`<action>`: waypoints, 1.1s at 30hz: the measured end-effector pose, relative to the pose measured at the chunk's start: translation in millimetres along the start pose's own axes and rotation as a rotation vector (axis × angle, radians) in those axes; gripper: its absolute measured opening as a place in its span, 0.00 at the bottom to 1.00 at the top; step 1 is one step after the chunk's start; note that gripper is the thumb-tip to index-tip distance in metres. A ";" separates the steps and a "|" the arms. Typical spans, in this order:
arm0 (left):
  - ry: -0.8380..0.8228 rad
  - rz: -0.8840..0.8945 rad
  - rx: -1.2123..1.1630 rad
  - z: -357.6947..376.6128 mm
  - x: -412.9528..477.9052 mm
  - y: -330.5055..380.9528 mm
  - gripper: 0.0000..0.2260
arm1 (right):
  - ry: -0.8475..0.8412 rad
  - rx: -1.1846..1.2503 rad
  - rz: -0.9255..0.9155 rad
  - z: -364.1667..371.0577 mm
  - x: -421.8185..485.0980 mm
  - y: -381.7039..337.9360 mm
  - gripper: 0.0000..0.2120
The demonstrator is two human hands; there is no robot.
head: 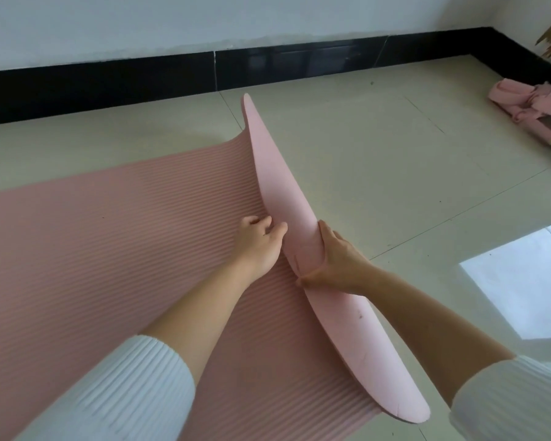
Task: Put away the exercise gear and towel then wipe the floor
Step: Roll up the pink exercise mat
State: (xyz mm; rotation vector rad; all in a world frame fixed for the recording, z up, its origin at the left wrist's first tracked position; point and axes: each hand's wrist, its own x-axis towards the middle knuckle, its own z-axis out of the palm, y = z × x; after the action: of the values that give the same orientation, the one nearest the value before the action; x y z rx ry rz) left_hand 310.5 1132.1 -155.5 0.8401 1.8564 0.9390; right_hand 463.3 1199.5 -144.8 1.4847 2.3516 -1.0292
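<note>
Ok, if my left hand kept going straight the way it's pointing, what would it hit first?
The lifted end of the mat, just ahead of your left hand; the thumb seems to be touching it.

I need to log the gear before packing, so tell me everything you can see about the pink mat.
The mat is pink and foam-like, ribbed on top, smooth underneath. It lies mostly flat on the tiled floor, one end lifted and curling over. The left hand and right hand grip that raised end.
</note>
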 end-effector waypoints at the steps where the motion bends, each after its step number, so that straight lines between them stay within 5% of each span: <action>1: -0.013 -0.029 -0.012 3.5 1.6 0.0 0.13 | 0.025 -0.043 -0.010 0.4 0.9 1.2 0.53; 4: -0.051 -0.061 -0.082 13.7 6.9 1.8 0.14 | 0.193 -0.313 -0.065 7.8 0.4 -1.4 0.38; 10: -0.048 -0.206 -0.364 25.8 25.5 1.9 0.30 | 0.347 -0.582 -0.146 46.3 -5.5 -5.8 0.30; 14: 0.110 -0.202 -0.433 30.9 31.6 -9.7 0.20 | 0.301 -0.616 -0.158 56.2 -10.0 -9.4 0.29; 18: 0.274 -0.220 -0.608 25.7 34.6 -23.1 0.17 | 0.077 -0.464 -0.202 43.7 -23.4 -6.2 0.39; 22: 0.196 -0.214 -0.592 14.6 29.3 -27.1 0.09 | 0.067 -0.309 -0.240 40.0 -30.2 -8.8 0.41; 27: 0.097 -0.269 -0.553 4.1 21.9 -32.1 0.22 | 0.050 -0.311 -0.328 50.0 -36.9 -25.0 0.44; 33: 0.054 -0.312 -0.555 -14.5 9.7 -44.0 0.26 | 0.272 0.014 -0.293 55.0 -39.6 -36.9 0.14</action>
State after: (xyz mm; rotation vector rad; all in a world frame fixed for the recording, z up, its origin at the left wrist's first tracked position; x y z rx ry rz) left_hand 285.8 1114.8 -192.0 0.1846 1.5862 1.1964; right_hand 440.0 1126.2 -149.7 1.3896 2.8247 -0.9567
